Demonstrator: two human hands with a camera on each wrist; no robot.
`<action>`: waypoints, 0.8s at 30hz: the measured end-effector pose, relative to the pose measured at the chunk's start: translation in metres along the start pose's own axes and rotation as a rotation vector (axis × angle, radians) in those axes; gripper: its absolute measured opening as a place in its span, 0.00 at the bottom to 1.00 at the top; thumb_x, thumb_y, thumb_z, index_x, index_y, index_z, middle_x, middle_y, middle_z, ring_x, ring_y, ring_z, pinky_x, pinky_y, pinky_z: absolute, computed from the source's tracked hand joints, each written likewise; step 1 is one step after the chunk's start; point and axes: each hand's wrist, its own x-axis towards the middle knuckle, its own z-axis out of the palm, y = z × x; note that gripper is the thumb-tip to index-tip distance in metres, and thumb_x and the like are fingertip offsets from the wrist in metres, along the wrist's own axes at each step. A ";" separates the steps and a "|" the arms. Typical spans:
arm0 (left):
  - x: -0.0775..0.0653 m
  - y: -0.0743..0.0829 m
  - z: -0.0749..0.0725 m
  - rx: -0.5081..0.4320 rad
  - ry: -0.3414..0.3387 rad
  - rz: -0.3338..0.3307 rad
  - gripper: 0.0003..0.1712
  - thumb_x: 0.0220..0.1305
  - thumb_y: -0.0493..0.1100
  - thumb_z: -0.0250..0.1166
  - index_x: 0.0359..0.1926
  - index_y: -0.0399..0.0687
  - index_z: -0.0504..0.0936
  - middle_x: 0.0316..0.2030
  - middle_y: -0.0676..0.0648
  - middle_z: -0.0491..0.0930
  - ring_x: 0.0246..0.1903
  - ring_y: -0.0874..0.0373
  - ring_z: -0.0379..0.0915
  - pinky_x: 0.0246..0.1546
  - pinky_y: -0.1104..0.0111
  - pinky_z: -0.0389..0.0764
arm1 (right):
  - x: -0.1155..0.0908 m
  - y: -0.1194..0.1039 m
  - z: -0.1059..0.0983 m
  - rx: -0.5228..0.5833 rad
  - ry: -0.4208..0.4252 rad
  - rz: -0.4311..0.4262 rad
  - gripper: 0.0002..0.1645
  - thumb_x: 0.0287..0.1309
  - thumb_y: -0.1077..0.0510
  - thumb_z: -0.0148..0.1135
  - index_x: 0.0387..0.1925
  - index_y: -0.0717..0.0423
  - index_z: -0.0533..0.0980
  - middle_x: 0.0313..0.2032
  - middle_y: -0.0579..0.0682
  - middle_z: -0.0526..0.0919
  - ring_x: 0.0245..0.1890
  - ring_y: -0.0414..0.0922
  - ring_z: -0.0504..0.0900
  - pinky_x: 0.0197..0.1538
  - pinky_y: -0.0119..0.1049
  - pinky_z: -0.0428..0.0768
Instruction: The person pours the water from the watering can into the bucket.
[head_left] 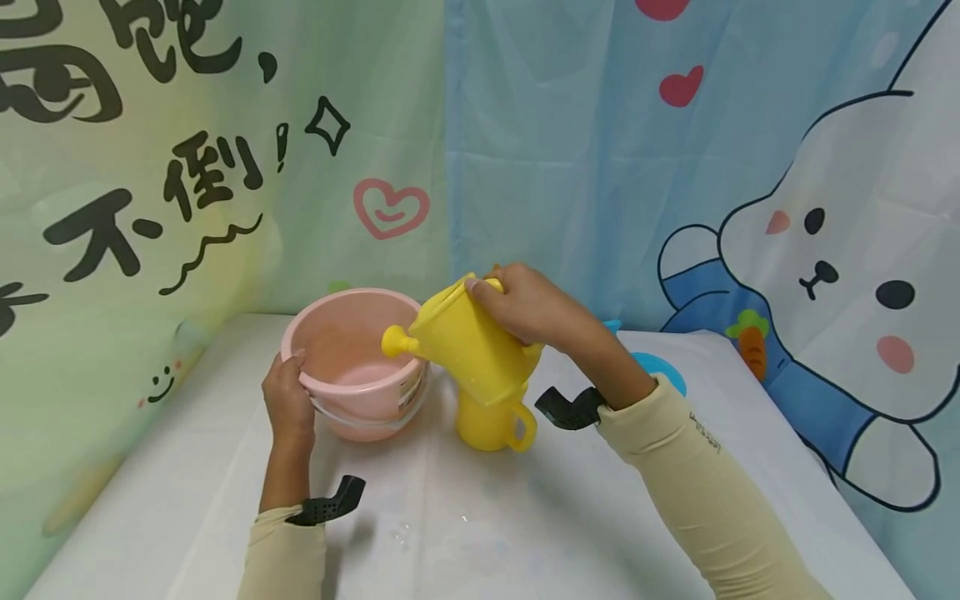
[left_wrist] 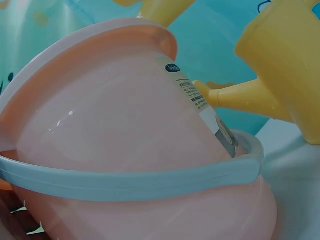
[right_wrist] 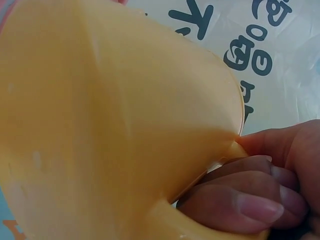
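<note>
A pink bucket (head_left: 375,408) with a pale bail handle (left_wrist: 125,186) stands on the white table. My left hand (head_left: 288,400) grips its left rim; in the left wrist view only fingers (left_wrist: 22,220) show at the lower left corner. My right hand (head_left: 528,304) holds a yellow watering can (head_left: 476,342), tilted so its spout tip reaches over the bucket's right rim. In the right wrist view, its fingers curl through the can's handle. Below the can stands another yellow vessel (head_left: 480,429) with a loop handle. A yellow spout (left_wrist: 245,100) shows right of the bucket.
Behind my right forearm lies a blue object (head_left: 660,371), partly hidden. Small water drops (head_left: 402,536) lie on the white tablecloth (head_left: 465,550). A printed fabric backdrop (head_left: 540,167) hangs around the table's back and sides.
</note>
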 end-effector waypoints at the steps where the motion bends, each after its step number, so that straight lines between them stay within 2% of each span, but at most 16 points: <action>1: 0.000 0.000 0.000 0.000 0.000 -0.001 0.27 0.73 0.47 0.43 0.64 0.38 0.72 0.47 0.39 0.72 0.42 0.51 0.65 0.40 0.69 0.65 | 0.000 0.000 0.000 0.002 -0.001 0.003 0.27 0.73 0.42 0.41 0.33 0.62 0.69 0.20 0.53 0.65 0.18 0.45 0.65 0.26 0.36 0.70; 5: 0.001 -0.001 0.001 -0.001 -0.005 0.003 0.28 0.73 0.48 0.43 0.65 0.38 0.71 0.47 0.38 0.72 0.41 0.52 0.65 0.39 0.69 0.65 | 0.000 -0.003 0.000 -0.008 -0.004 0.016 0.26 0.73 0.42 0.42 0.35 0.62 0.70 0.23 0.53 0.68 0.20 0.46 0.68 0.27 0.37 0.72; 10: 0.001 -0.002 0.001 -0.007 -0.005 0.004 0.28 0.73 0.48 0.43 0.65 0.37 0.71 0.52 0.36 0.73 0.47 0.47 0.65 0.43 0.69 0.65 | 0.000 -0.006 0.000 -0.028 -0.010 0.008 0.26 0.73 0.43 0.43 0.35 0.62 0.73 0.26 0.54 0.72 0.24 0.47 0.74 0.29 0.37 0.75; 15: 0.001 -0.004 0.000 -0.003 -0.008 -0.001 0.28 0.73 0.48 0.42 0.66 0.38 0.70 0.53 0.36 0.73 0.48 0.45 0.64 0.44 0.68 0.65 | 0.001 -0.006 0.000 -0.028 -0.010 0.002 0.27 0.73 0.43 0.42 0.33 0.62 0.73 0.24 0.53 0.71 0.23 0.47 0.73 0.28 0.37 0.74; 20: 0.000 -0.003 0.000 0.002 -0.016 0.019 0.29 0.73 0.49 0.43 0.66 0.37 0.69 0.59 0.37 0.72 0.53 0.46 0.66 0.51 0.66 0.66 | 0.002 -0.006 0.001 -0.033 -0.005 -0.003 0.27 0.73 0.43 0.43 0.32 0.62 0.71 0.23 0.53 0.71 0.22 0.47 0.73 0.28 0.37 0.74; 24: -0.001 -0.002 0.000 -0.009 -0.007 0.029 0.29 0.73 0.50 0.44 0.66 0.37 0.69 0.60 0.37 0.72 0.55 0.45 0.66 0.52 0.65 0.66 | 0.002 -0.006 0.001 -0.030 -0.007 0.002 0.27 0.74 0.43 0.42 0.32 0.62 0.71 0.24 0.53 0.71 0.22 0.47 0.73 0.28 0.37 0.74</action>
